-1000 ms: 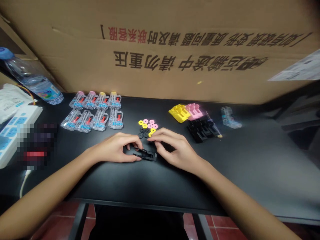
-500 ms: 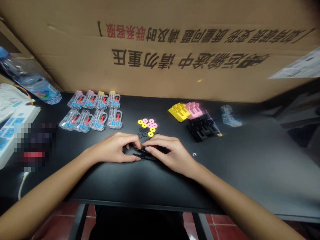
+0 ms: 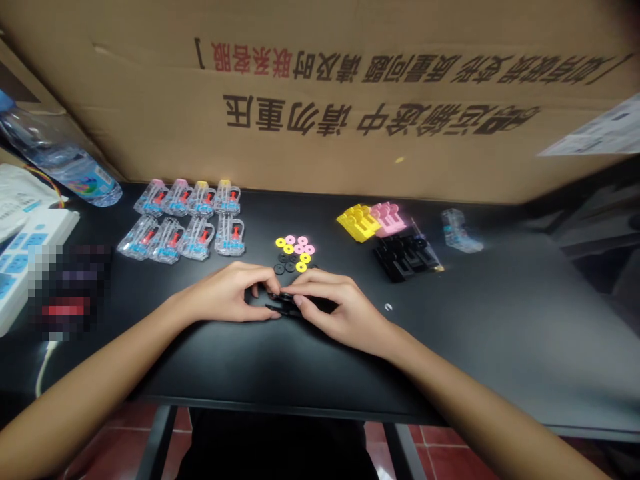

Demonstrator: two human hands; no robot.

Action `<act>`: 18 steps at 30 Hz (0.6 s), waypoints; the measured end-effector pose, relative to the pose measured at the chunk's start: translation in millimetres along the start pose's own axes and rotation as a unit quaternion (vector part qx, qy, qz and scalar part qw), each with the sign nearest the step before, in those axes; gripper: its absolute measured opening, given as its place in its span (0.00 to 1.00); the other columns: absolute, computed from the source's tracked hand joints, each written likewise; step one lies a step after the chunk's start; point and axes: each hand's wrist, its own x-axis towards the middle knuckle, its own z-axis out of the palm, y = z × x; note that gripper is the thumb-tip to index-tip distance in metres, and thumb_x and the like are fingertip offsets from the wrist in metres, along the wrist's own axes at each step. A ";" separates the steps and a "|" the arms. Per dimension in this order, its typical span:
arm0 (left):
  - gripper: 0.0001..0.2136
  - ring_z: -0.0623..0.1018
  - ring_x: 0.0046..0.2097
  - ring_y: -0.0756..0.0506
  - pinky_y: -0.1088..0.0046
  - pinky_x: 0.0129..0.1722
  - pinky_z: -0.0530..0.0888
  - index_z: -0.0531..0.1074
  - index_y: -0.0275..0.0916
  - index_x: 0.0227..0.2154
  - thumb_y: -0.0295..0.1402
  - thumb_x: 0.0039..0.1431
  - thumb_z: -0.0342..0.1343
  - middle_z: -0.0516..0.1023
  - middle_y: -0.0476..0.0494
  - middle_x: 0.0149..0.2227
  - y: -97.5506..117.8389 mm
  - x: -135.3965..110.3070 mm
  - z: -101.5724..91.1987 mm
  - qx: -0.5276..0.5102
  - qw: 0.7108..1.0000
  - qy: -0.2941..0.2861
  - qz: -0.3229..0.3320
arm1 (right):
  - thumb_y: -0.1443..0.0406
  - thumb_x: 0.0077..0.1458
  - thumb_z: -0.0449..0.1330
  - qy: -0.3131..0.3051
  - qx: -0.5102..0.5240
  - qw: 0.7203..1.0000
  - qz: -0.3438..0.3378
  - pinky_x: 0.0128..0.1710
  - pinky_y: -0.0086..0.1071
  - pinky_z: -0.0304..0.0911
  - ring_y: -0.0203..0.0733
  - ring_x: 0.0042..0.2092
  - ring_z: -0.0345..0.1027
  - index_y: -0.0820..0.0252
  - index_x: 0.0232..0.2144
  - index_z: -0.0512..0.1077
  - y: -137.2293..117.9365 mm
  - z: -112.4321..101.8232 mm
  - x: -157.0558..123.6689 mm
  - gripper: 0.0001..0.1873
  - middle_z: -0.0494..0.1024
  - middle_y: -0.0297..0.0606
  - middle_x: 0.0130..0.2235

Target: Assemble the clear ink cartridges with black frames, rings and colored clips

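My left hand [image 3: 227,295] and my right hand [image 3: 335,307] meet over a small black plastic part [image 3: 283,303] lying on the black table [image 3: 500,320]. Both hands pinch it, fingers curled, and most of the part is hidden under them. Just beyond the fingertips lies a small heap of yellow, pink and black washers [image 3: 295,252]. A tiny ring [image 3: 388,307] lies to the right of my right hand.
Several clear packaged pieces [image 3: 185,227] lie in two rows at the back left. Yellow [image 3: 357,222], pink [image 3: 389,219] and black plastic parts [image 3: 404,257] sit back right, with a clear piece [image 3: 457,232] beyond. A cardboard box [image 3: 320,100] walls the back; a water bottle [image 3: 60,163] and power strip [image 3: 20,267] lie left.
My right hand has slid left over the black part and closed on it, covering most of it. My left hand has stayed where it was.
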 end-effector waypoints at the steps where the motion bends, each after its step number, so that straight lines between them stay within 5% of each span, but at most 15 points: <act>1: 0.09 0.81 0.37 0.49 0.74 0.37 0.78 0.78 0.40 0.41 0.34 0.62 0.70 0.85 0.46 0.40 0.1 -0.1 0.1 0.000 1.000 0.000 0.000 | 0.70 0.68 0.61 -0.003 0.002 1.000 -0.002 0.45 0.39 0.76 0.44 0.43 0.80 0.52 0.50 0.85 -0.3 -0.3 -0.1 0.15 0.85 0.41 0.43; 10: 0.17 0.80 0.35 0.49 0.75 0.36 0.78 0.79 0.39 0.42 0.42 0.56 0.76 0.84 0.46 0.37 -2.0 1.8 -1.4 -0.008 1.000 0.005 0.010 | 0.68 0.68 0.65 0.020 -0.024 0.999 -0.015 0.43 0.37 0.74 0.43 0.42 0.79 0.55 0.47 0.85 5.8 3.2 -1.2 0.10 0.85 0.40 0.41; 15: 0.07 0.81 0.36 0.49 0.76 0.37 0.78 0.80 0.39 0.44 0.37 0.70 0.63 0.85 0.45 0.39 3.2 1.2 -5.3 -0.006 1.000 0.004 0.013 | 0.68 0.69 0.63 0.022 -0.028 0.999 -0.020 0.44 0.38 0.75 0.44 0.42 0.79 0.56 0.47 0.84 5.9 3.8 -2.0 0.10 0.85 0.41 0.41; 18: 0.04 0.82 0.35 0.50 0.77 0.35 0.78 0.80 0.39 0.42 0.31 0.69 0.62 0.85 0.45 0.37 3.3 1.3 -3.5 0.004 0.999 0.024 0.030 | 0.68 0.69 0.63 0.018 -0.034 0.999 -0.018 0.44 0.39 0.75 0.44 0.42 0.79 0.56 0.47 0.84 5.7 3.3 -2.0 0.09 0.85 0.42 0.41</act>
